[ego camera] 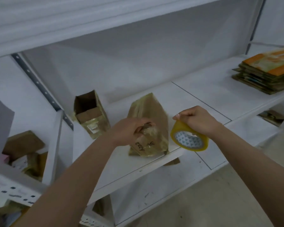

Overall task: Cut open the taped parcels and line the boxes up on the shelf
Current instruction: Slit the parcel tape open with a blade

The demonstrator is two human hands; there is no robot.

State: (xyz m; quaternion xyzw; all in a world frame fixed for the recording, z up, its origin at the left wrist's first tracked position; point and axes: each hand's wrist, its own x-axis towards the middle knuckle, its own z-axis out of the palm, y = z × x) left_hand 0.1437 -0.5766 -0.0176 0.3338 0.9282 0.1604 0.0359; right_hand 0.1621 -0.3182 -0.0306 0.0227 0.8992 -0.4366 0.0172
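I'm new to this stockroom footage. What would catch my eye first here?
The yellow tape roll, gripped by the right hand at the shelf's front edge. Just left of it, the left hand holds a taped brown parcel, with an opened box farther left and a stack of flattened cartons far right.

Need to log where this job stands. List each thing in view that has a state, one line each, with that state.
Taped box: closed, wrapped in tape, standing on the shelf.
Open box: top flaps open, upright on the shelf, left of the taped box.
Tape roll: held off the shelf, partly used.
Left hand: gripping the taped box's near top.
Right hand: pinching the tape roll.
Flattened cardboard: stacked flat at far right.
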